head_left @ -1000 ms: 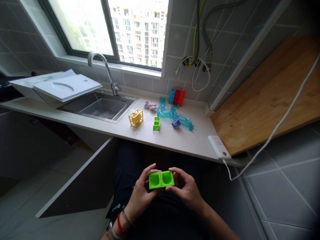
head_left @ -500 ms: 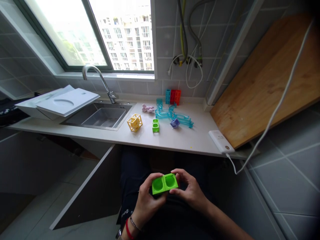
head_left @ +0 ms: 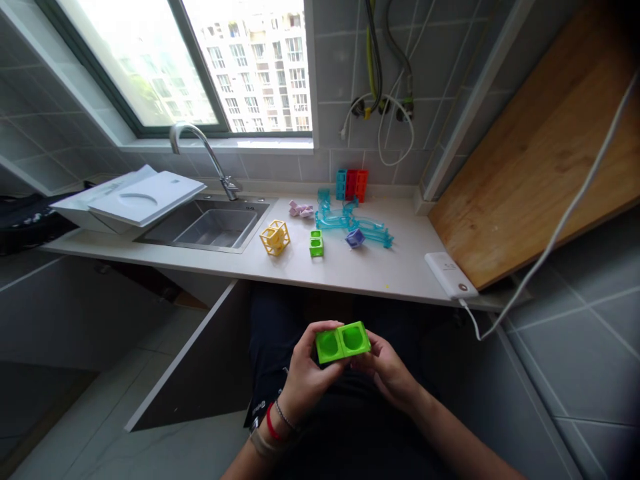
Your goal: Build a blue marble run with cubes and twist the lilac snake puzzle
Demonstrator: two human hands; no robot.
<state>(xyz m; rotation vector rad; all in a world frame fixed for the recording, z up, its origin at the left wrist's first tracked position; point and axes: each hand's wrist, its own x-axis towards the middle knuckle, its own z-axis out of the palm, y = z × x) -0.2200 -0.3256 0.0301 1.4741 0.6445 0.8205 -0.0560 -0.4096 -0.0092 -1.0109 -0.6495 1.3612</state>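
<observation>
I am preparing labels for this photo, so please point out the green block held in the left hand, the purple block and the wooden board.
Green block (head_left: 341, 342): head view, on the divider between its hollows.
Purple block (head_left: 355, 238): head view, on its middle.
Wooden board (head_left: 540, 147): head view, on its broad face.

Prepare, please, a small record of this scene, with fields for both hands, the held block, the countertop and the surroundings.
Left hand: grips green two-cell block at its left end
Right hand: at the block's right end; fingers partly hidden
Block's shape: two cells, round hollows facing the camera
Countertop, front: yellow open-frame piece, second green block, purple cube
Countertop, back: pink pieces, translucent blue curved pieces, blue block, red block, orange block
Left side: sink, faucet
Right side: leaning wooden board, white device
</observation>
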